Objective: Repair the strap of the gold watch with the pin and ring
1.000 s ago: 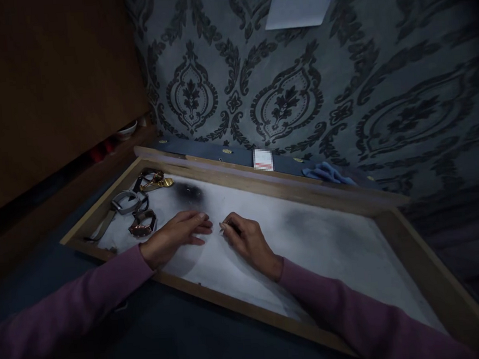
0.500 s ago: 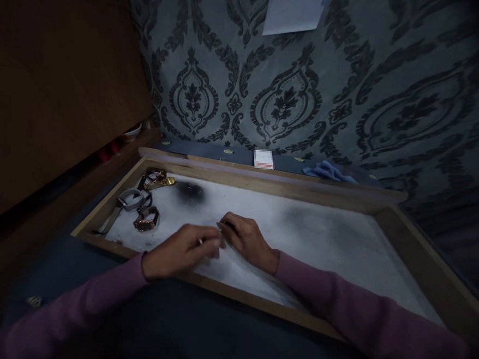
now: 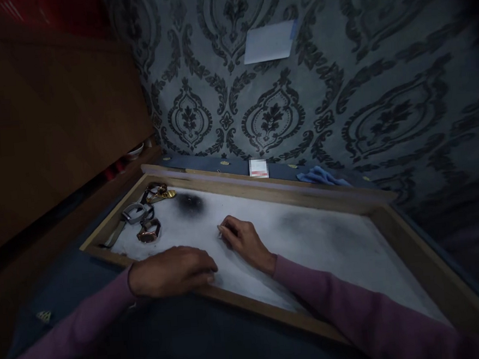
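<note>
Head view: my right hand (image 3: 243, 239) pinches something tiny, my left hand (image 3: 172, 270) lies flat, empty; I'd steady the tray (image 3: 248, 302).

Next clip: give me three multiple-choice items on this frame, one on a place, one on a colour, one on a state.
1. Where do the wristwatches lie in the shallow wooden-framed tray with a white lining?
A. far left corner
B. right end
C. near edge

2. What colour are the person's sleeves?
A. green
B. pinkish purple
C. white

3. How is the right hand?
A. flat, palm up
B. fingers curled, pinching a small pale thing
C. lifted off the tray

Answers:
1 A, the watches cluster by the left wall.
2 B, both forearms show that colour.
3 B, the pale tip shows at the fingertips.

The left hand rests palm down at the near edge.
</note>
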Available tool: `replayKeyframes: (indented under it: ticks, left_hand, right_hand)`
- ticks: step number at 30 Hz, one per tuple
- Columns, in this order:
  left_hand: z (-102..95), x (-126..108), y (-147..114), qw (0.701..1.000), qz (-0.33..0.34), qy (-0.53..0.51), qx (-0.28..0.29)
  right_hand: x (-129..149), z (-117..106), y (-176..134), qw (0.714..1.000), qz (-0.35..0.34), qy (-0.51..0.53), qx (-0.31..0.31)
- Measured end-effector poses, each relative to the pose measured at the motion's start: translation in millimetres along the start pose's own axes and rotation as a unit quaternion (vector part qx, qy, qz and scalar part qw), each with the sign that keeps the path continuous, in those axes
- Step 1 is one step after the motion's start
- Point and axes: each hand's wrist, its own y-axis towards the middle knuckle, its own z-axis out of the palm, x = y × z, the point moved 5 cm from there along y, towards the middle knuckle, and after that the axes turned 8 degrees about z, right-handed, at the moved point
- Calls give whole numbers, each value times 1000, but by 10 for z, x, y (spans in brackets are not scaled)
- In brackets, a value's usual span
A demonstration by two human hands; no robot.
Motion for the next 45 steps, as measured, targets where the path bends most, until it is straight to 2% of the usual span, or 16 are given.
replayKeyframes:
  ticks: [4,7,9,11,14,20,27,34,39,45]
  left_hand:
    - [-319,200,233,996,-24,40,-76]
    - [-476,402,513,988,-44,18,-148]
    - [-492,557,698,976,-56,-53,-204]
    - [-443,715,832,951,-68,-142,-265]
    - [-315,871,924,937,-73,-159,-302]
    - [-225,945,894,932,-73,-178,-309]
    - [-226,946,937,920,-62,-242,-302]
    - [-244,932,912,890,-85,-322,-312]
    - [-262,938,886,886,-94,-324,-318]
    - [-225,951,909,893,-88,-323,-302]
  right_hand:
    - [-18,1,11,1000,1,8,5]
    - [-24,4,15,1000,1,2,8]
    - [-13,0,10,1000,-10,-12,5]
    - [0,1,0,999,-25,-30,3]
    - [9,10,-16,997,-45,-61,2]
    - [11,23,-21,993,-67,-97,-10]
    - [-55,6,7,999,44,13,10]
    - [-108,-12,22,996,79,46,1]
    - [-90,-11,7,996,77,37,-2]
    - [-58,8,-9,999,45,-21,3]
